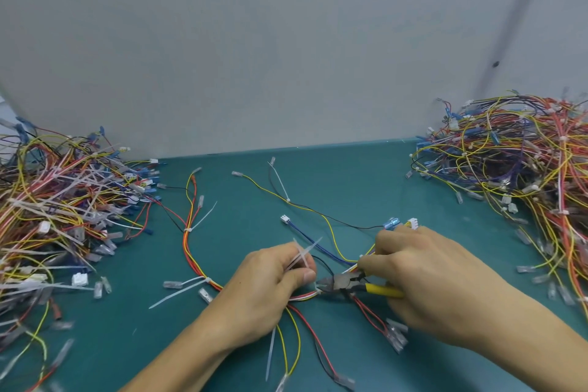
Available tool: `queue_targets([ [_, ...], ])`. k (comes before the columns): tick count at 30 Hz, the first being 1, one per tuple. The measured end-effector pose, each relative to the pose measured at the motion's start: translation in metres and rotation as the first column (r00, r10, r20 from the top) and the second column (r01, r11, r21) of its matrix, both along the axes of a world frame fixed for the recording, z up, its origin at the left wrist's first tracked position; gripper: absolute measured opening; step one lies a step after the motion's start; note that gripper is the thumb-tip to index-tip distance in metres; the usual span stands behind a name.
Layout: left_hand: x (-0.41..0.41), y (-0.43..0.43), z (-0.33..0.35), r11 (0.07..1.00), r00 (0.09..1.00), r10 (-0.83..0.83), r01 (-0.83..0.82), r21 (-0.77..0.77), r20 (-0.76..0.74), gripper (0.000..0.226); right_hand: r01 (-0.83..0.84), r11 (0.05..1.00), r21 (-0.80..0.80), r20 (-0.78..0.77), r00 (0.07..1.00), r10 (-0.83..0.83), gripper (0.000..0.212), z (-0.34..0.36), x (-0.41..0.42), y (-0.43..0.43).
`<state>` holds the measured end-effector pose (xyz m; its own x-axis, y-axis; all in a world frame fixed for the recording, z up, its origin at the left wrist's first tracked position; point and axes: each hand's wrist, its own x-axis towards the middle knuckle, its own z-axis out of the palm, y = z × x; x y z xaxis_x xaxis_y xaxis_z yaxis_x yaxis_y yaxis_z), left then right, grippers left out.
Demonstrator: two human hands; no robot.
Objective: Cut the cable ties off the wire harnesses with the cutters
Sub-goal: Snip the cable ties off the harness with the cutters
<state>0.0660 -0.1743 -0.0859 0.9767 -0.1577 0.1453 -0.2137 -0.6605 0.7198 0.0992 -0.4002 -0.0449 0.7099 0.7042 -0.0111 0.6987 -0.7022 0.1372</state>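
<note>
A wire harness (203, 274) of red, yellow, orange and black wires lies spread across the green mat, with white cable ties (203, 219) still on it. My left hand (270, 286) pinches the harness near the middle front, and loose white tie tails (304, 253) stick up from its fingers. My right hand (423, 280) holds the yellow-handled cutters (346, 283). Their dark jaws point left and sit at a small white tie (318, 288) on the bundle just right of my left thumb.
A heap of harnesses and cut ties (60, 210) fills the left side. A second heap of harnesses (515, 162) is piled at the right. The green mat (350, 175) ends at a grey wall behind. Loose terminals lie near the front.
</note>
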Motion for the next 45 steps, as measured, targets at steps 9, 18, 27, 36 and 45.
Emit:
queue_targets([
  [9,-0.001,0.0,0.0,1.0,1.0,-0.01,0.01,-0.01,0.001,0.017,0.009,1.0,-0.022,-0.036,0.999,-0.01,0.019,-0.002,-0.001,0.003],
  [18,-0.001,0.0,0.001,1.0,1.0,-0.012,0.011,-0.021,-0.013,0.017,0.011,1.0,-0.019,-0.013,1.0,-0.012,0.019,-0.001,-0.001,0.002],
  [27,-0.001,0.0,0.001,0.999,1.0,-0.009,0.009,-0.037,-0.024,0.016,0.004,1.0,-0.023,-0.053,0.999,-0.005,0.016,-0.004,0.002,0.003],
  [36,-0.001,-0.001,0.001,0.999,0.999,0.015,-0.017,-0.042,-0.033,0.017,-0.029,0.999,-0.038,-0.001,1.0,0.029,0.012,-0.011,0.001,0.004],
  [45,-0.002,-0.001,0.009,0.926,0.986,0.095,-0.139,-0.35,-0.139,0.034,0.034,0.998,-0.053,0.004,0.999,-0.034,0.02,-0.011,-0.003,0.008],
])
